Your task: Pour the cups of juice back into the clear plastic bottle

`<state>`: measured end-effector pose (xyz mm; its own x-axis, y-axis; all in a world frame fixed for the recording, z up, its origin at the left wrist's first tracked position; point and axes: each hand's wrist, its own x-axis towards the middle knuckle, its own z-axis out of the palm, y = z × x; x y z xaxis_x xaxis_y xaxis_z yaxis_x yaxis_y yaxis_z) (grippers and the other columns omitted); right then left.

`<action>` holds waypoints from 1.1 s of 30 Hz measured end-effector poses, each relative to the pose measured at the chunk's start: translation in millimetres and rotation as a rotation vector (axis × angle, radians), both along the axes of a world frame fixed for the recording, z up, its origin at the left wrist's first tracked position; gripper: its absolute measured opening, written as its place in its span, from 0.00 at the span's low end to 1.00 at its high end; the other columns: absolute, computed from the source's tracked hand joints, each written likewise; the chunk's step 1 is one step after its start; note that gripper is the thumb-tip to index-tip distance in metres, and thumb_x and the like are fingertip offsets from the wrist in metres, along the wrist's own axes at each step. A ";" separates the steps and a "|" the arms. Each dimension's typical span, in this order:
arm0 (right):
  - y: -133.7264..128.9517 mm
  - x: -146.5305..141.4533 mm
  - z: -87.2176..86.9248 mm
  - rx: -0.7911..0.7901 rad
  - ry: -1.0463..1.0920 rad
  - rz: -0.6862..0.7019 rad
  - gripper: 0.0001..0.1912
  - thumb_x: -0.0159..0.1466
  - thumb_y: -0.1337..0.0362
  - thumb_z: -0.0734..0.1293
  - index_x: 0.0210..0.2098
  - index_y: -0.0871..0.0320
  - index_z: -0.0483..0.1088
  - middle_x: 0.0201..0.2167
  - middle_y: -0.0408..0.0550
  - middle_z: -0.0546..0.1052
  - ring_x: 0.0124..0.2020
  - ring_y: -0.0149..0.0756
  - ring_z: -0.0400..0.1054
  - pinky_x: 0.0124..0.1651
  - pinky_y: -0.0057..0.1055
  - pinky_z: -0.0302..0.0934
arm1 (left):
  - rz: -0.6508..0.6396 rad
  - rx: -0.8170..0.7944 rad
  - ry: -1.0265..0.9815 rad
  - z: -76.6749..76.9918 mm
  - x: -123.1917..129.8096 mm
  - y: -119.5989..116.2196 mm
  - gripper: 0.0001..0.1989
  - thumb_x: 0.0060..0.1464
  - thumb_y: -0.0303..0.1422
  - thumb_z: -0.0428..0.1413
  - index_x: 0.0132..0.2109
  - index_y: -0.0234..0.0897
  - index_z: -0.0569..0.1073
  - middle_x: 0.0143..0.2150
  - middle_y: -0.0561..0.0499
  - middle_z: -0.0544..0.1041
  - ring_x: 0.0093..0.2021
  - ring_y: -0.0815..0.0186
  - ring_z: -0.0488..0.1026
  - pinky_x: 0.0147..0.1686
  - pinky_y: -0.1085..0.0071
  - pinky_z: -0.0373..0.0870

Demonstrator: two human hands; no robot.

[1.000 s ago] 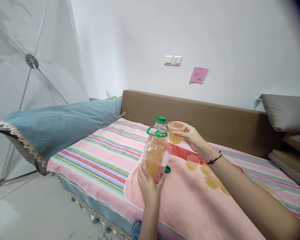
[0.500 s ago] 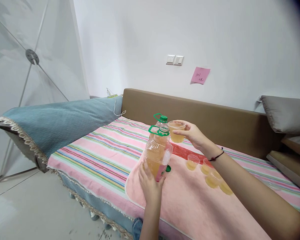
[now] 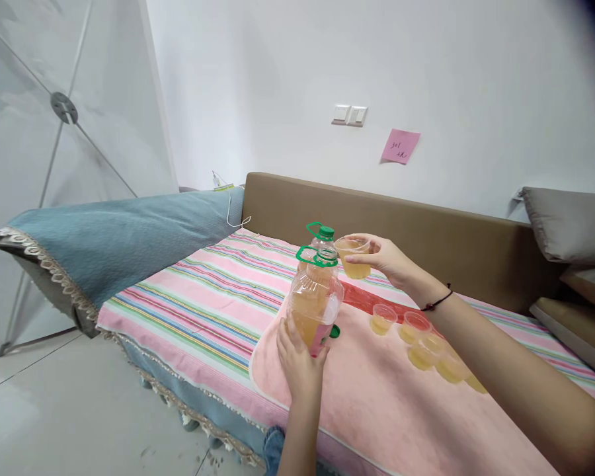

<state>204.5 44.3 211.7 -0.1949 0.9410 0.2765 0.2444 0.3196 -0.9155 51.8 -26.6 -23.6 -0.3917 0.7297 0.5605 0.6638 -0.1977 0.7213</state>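
- My left hand [image 3: 301, 360] curls, fingers and thumb apart, round the lower part of the uncapped bottle [image 3: 311, 297], upright on the pink mat [image 3: 367, 396].
- Just behind it stands a capped bottle [image 3: 325, 239].
- A green cap [image 3: 334, 331] lies beside the uncapped bottle.
- Near its neck, my half-closed right hand [image 3: 384, 258] grips a cup [image 3: 354, 270] of yellow drink above the mat.
- More cups [image 3: 423, 354] stand rightward, part-filled.

Rear bottle [image 3: 326, 233] mostly masked by front bottle [image 3: 312, 303]
The end cup [image 3: 476, 384] is partly covered by the right forearm [image 3: 506, 370]; the grey cushion [image 3: 572, 225] is cut off at right; writing below "301" on the pink note [image 3: 400, 147] cannot be read.
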 end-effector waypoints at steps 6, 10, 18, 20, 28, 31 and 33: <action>-0.7 -0.7 5.3 0.005 -0.007 -0.020 0.27 0.42 0.62 0.82 0.43 0.51 0.78 0.43 0.49 0.82 0.45 0.46 0.75 0.49 0.45 0.69 | -0.003 0.000 -0.017 -0.6 0.9 0.5 0.51 0.48 0.39 0.65 0.71 0.34 0.44 0.66 0.30 0.59 0.67 0.42 0.58 0.62 0.46 0.61; 0.6 0.0 7.2 0.004 -0.024 -0.024 0.27 0.42 0.63 0.82 0.42 0.50 0.78 0.41 0.48 0.82 0.44 0.47 0.75 0.47 0.44 0.71 | -0.002 0.010 -0.030 -0.6 1.6 0.4 0.51 0.48 0.39 0.65 0.71 0.34 0.46 0.66 0.31 0.59 0.67 0.42 0.57 0.62 0.47 0.60; 3.5 1.6 12.5 0.004 -0.090 -0.002 0.28 0.43 0.61 0.82 0.44 0.51 0.78 0.42 0.49 0.82 0.46 0.49 0.75 0.48 0.45 0.70 | -0.018 -0.007 -0.029 2.1 0.7 -1.7 0.50 0.48 0.34 0.64 0.70 0.36 0.44 0.66 0.32 0.59 0.68 0.43 0.56 0.61 0.46 0.61; 4.7 2.1 14.0 0.013 -0.103 0.003 0.27 0.43 0.62 0.82 0.43 0.51 0.78 0.43 0.49 0.81 0.47 0.49 0.74 0.48 0.45 0.69 | -0.023 -0.008 -0.026 3.2 0.5 -2.2 0.50 0.47 0.33 0.64 0.70 0.36 0.44 0.66 0.31 0.59 0.67 0.43 0.56 0.61 0.46 0.62; 7.3 4.3 19.7 0.009 -0.136 0.053 0.27 0.42 0.62 0.82 0.43 0.51 0.79 0.44 0.49 0.82 0.47 0.49 0.74 0.47 0.44 0.70 | -0.020 -0.029 -0.046 3.1 0.9 -1.8 0.51 0.46 0.34 0.65 0.70 0.36 0.44 0.65 0.32 0.59 0.66 0.42 0.57 0.61 0.45 0.61; 5.3 3.3 22.8 0.009 -0.148 0.065 0.27 0.42 0.62 0.81 0.43 0.51 0.79 0.43 0.49 0.82 0.46 0.49 0.74 0.46 0.44 0.70 | -0.037 -0.019 -0.043 2.0 -0.3 -1.8 0.51 0.47 0.35 0.64 0.70 0.36 0.44 0.66 0.31 0.58 0.67 0.42 0.57 0.61 0.45 0.60; 3.6 2.3 24.8 0.007 -0.153 0.072 0.27 0.42 0.62 0.81 0.43 0.50 0.79 0.42 0.48 0.82 0.45 0.49 0.75 0.46 0.44 0.70 | -0.043 -0.012 -0.031 1.5 -1.0 -1.8 0.50 0.48 0.36 0.64 0.70 0.35 0.44 0.67 0.31 0.58 0.67 0.42 0.56 0.61 0.45 0.61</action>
